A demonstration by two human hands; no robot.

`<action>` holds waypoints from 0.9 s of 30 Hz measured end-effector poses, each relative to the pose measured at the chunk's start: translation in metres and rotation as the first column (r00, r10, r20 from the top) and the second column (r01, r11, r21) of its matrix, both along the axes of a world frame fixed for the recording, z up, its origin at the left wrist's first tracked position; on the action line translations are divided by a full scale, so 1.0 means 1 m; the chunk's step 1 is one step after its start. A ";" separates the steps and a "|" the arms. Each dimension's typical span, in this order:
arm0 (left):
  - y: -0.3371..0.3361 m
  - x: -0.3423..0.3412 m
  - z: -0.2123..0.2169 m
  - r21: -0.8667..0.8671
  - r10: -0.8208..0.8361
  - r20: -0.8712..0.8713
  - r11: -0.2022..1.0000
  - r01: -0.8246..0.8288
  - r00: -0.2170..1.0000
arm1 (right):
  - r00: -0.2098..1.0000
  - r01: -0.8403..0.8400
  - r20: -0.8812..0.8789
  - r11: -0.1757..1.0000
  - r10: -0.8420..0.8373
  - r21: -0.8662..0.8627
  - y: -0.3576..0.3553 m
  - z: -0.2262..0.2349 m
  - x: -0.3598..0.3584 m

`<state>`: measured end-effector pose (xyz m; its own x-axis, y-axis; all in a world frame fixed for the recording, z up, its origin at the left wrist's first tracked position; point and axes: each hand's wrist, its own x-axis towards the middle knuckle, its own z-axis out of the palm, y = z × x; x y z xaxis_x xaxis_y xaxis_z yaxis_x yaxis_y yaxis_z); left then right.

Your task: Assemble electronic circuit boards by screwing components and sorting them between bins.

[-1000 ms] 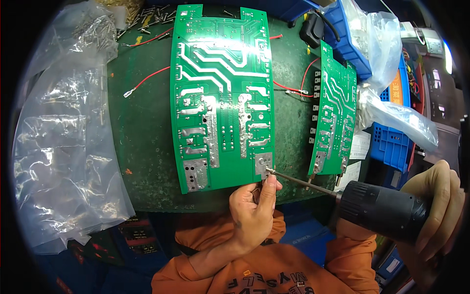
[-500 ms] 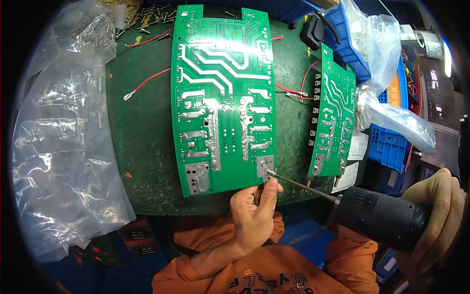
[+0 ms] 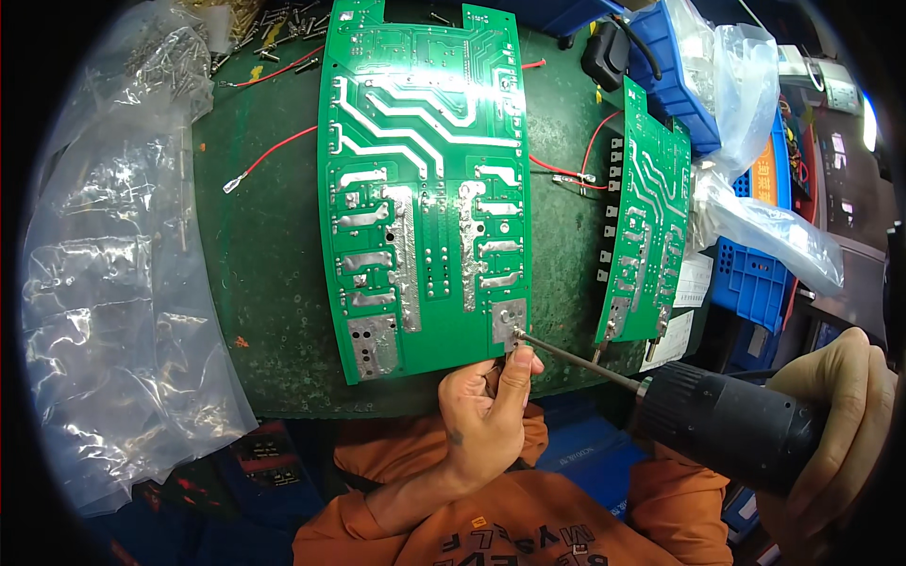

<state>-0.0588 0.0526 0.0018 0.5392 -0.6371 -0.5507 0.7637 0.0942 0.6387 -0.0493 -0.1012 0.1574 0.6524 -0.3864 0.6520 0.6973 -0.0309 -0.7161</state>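
A large green circuit board [image 3: 444,340] with silvery solder tracks leans up in front of me, its lower right corner pinched by my left hand [image 3: 486,406]. The thumb presses near the solder pad there; the fingers behind are partly hidden. My right hand [image 3: 845,415] is wrapped round a black electric screwdriver [image 3: 727,424]. Its long thin bit slants left and meets a small screw [image 3: 518,333] at the pad in that corner, just above my left thumb. Red wires [image 3: 274,156] with metal terminals stick out from both sides of the board.
A second, similar green board [image 3: 646,226] stands at the right beside papers [image 3: 694,283] and a blue bin [image 3: 675,66]. A clear plastic bag [image 3: 123,311] covers the left of the green worktop [image 3: 264,321]. Loose screws [image 3: 288,28] lie at the far left.
The large board has shifted slightly left in view. Both hands keep their hold, and the screwdriver bit stays on the corner screw.
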 end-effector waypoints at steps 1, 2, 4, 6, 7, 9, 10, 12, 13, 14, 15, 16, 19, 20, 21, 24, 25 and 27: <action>0.000 0.000 0.000 0.004 0.001 0.005 1.000 -0.001 1.000 | 1.000 0.001 -0.006 1.000 -0.001 -0.003 -0.002 0.000 -0.001; -0.001 -0.001 -0.001 0.007 0.002 0.010 1.000 -0.002 1.000 | 1.000 0.002 -0.011 1.000 -0.002 -0.006 -0.002 -0.001 -0.001; 0.001 0.001 0.002 0.018 0.004 0.018 1.000 -0.004 1.000 | 1.000 -0.005 -0.012 1.000 0.005 -0.003 -0.001 0.000 0.002; 0.002 0.001 0.001 0.020 -0.003 0.016 1.000 0.003 1.000 | 1.000 -0.004 -0.023 1.000 0.004 -0.009 0.000 -0.003 0.005; 0.002 0.001 0.001 0.021 -0.006 -0.003 1.000 0.006 1.000 | 1.000 -0.004 -0.027 1.000 0.004 -0.011 0.003 -0.005 0.007; 0.001 0.001 0.001 0.020 -0.012 -0.026 1.000 0.013 1.000 | 0.999 -0.001 -0.038 1.000 0.000 -0.019 0.000 -0.005 0.008; 0.000 0.001 0.001 0.011 -0.017 -0.029 1.000 0.017 0.999 | 0.999 0.000 -0.043 1.000 -0.001 -0.023 -0.001 -0.007 0.010; -0.002 0.000 0.002 0.000 -0.022 -0.033 1.000 0.022 0.999 | 0.999 0.002 -0.051 0.999 -0.004 -0.034 -0.004 -0.009 0.016; -0.002 0.000 0.001 -0.008 -0.007 -0.046 1.000 0.007 0.999 | 0.999 -0.002 -0.051 1.000 0.000 -0.031 -0.005 -0.008 0.012; -0.002 0.001 0.001 -0.019 0.005 -0.061 1.000 -0.006 0.998 | 0.999 -0.004 -0.053 0.999 0.002 -0.032 -0.004 -0.006 0.010; -0.002 0.002 0.001 -0.017 0.007 -0.058 1.000 -0.008 0.998 | 0.999 -0.006 -0.054 0.999 0.004 -0.033 -0.001 -0.006 0.008; -0.002 0.003 0.000 -0.012 0.005 -0.051 1.000 -0.005 0.999 | 0.999 -0.008 -0.054 0.999 0.006 -0.035 0.003 -0.007 0.008; -0.002 0.004 0.005 -0.010 0.014 -0.043 1.000 -0.015 0.999 | 0.999 -0.011 -0.043 0.999 0.009 -0.052 0.010 -0.005 0.023; -0.002 0.003 0.003 -0.010 0.023 -0.057 1.000 -0.024 0.998 | 0.999 -0.010 -0.042 0.998 0.007 -0.061 0.011 -0.007 0.025; -0.003 0.002 0.001 -0.017 0.022 -0.051 1.000 -0.023 0.998 | 0.999 -0.008 -0.039 0.997 0.005 -0.071 0.016 -0.007 0.027; -0.002 0.002 -0.001 -0.014 0.006 -0.037 1.000 -0.007 0.999 | 1.000 -0.007 -0.017 0.996 0.006 -0.087 0.010 0.001 0.029; 0.000 0.005 0.000 -0.031 -0.041 -0.063 0.999 0.039 0.997 | 1.000 -0.006 -0.008 0.996 0.005 -0.092 0.017 0.008 0.018; -0.004 0.010 0.003 -0.050 -0.081 -0.067 0.996 0.077 0.994 | 1.000 -0.010 0.019 0.995 0.012 -0.103 0.010 0.023 -0.003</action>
<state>-0.0486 0.0489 0.0051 0.4479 -0.7024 -0.5532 0.8119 0.0604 0.5807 -0.0520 -0.0916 0.1808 0.6427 -0.3093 0.7010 0.7122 -0.0961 -0.6954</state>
